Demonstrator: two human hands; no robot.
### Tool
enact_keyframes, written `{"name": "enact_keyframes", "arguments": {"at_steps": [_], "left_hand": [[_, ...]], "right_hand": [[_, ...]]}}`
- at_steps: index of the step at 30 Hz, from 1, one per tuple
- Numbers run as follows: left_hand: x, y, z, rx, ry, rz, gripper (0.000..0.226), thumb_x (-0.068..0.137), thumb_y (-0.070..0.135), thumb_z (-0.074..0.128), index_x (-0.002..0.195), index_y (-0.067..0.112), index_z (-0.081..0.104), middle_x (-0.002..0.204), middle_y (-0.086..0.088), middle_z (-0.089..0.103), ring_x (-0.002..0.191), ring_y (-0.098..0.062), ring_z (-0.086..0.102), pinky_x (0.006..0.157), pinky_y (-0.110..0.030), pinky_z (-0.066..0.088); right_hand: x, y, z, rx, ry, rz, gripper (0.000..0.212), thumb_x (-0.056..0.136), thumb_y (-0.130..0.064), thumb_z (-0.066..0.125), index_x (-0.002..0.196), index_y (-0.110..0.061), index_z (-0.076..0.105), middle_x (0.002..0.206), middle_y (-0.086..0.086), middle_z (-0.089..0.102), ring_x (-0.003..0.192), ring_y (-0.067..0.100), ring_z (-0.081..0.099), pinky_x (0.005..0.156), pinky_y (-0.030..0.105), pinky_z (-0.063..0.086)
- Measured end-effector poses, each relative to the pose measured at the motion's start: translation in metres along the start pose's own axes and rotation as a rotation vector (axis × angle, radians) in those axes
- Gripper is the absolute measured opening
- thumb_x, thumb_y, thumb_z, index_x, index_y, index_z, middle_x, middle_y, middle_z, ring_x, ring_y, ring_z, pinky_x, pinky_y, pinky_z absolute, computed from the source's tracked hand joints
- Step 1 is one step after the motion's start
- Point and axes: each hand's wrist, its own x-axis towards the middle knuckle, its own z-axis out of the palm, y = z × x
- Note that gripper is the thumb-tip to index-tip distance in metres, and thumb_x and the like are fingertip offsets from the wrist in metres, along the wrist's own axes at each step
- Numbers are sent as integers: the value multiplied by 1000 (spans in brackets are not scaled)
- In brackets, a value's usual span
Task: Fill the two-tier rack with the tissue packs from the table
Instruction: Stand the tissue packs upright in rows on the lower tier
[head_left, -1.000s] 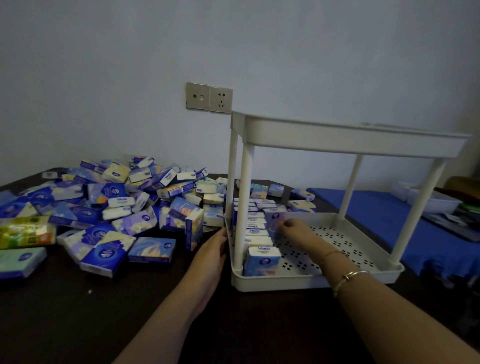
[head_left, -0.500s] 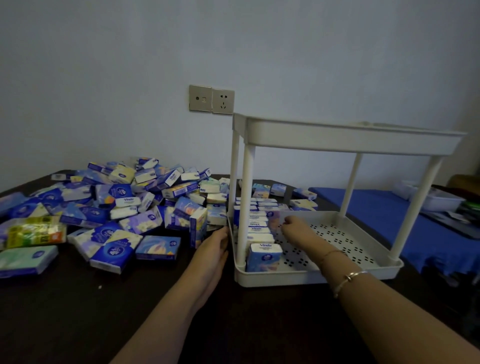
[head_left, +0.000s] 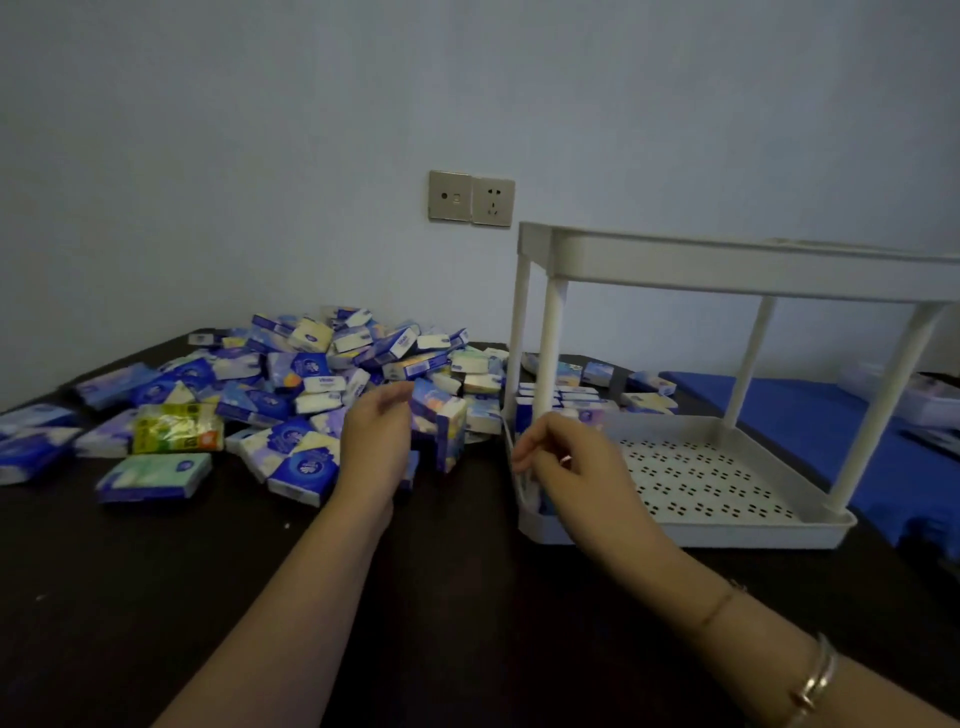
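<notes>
A dark counter (head_left: 130, 597) carries a white rack (head_left: 727, 270), a few packs standing along its lower tier's left edge, beside the packs (head_left: 291, 384) heaped left. Both hands (head_left: 376, 441) (head_left: 566, 462) hover loosely curled, empty

Head-worn view, forward and down, seemingly close over table (head_left: 156, 597)

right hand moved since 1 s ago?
Yes. The right hand has pulled back out of the white plastic two-tier rack, from the pack row toward its front-left corner post.
</notes>
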Motion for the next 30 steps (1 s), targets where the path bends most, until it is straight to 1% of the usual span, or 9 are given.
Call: {"name": "enact_keyframes", "arguments": {"at_steps": [3, 6, 9, 14, 18, 21, 23, 28, 30], "left_hand": [[17, -9, -41, 357, 63, 107, 38, 90, 10, 53, 128, 14, 54, 132, -3, 54, 116, -17, 50, 89, -28, 39], [31, -26, -82, 797, 32, 34, 59, 81, 32, 68, 133, 14, 45, 137, -10, 48, 125, -31, 45, 101, -41, 40], [27, -41, -100, 1063, -37, 1, 79, 75, 53, 69, 137, 16, 37, 143, -8, 36, 131, -34, 33, 104, -41, 34], [25, -46, -98, 957, -83, 35, 72, 75, 32, 72, 136, 17, 36, 137, -8, 34, 120, -29, 47, 91, -36, 43], [28, -40, -101, 755, 12, 97, 65, 76, 31, 72, 133, 16, 44, 133, -5, 45, 115, -19, 50, 86, -28, 42], [32, -33, -97, 537, 76, 118, 57, 81, 31, 71, 132, 19, 48, 128, 1, 51, 100, -8, 47, 70, -15, 35], [31, -35, -93, 477, 89, 147, 54, 79, 33, 73, 127, 19, 52, 125, 2, 53, 98, -5, 45, 72, -14, 35], [25, -37, -92, 579, 114, 218, 59, 71, 23, 79, 124, 22, 54, 113, 3, 36, 95, -8, 45, 78, -18, 35], [24, -36, -94, 588, 44, 193, 62, 69, 18, 80, 125, 22, 55, 115, 2, 33, 97, -11, 48, 82, -20, 37]], "right_hand": [[0, -12, 31, -43, -93, -61, 26, 86, 0, 45, 84, -21, 61, 83, -5, 64, 75, 10, 61, 70, 26, 51], [7, -14, 66, -92, -136, -114, 22, 86, -6, 46, 88, -24, 58, 84, -3, 64, 74, 11, 60, 70, 35, 51], [20, -12, 105, -170, -175, -164, 21, 85, -8, 47, 101, -21, 55, 99, -2, 59, 86, 11, 54, 77, 31, 46], [50, 4, 139, -337, -275, -19, 51, 83, -14, 55, 132, -17, 40, 131, 4, 44, 126, 19, 38, 105, 30, 34], [59, 16, 139, -372, -314, -4, 49, 82, -12, 56, 128, -24, 42, 127, 2, 44, 120, 20, 44, 100, 30, 39], [57, 23, 131, -250, -317, -20, 40, 83, -15, 61, 119, -27, 49, 116, -2, 41, 107, 17, 50, 79, 14, 42], [53, 23, 129, -190, -250, -22, 39, 81, -18, 65, 116, -26, 49, 111, -3, 40, 98, 13, 50, 68, 8, 39], [51, 16, 129, -91, -5, -72, 54, 75, -15, 67, 122, -22, 42, 119, -2, 41, 112, 13, 46, 93, 25, 42], [50, 14, 130, -61, -3, -126, 59, 75, -12, 66, 127, -22, 40, 123, -4, 43, 117, 10, 43, 98, 22, 38]]}}
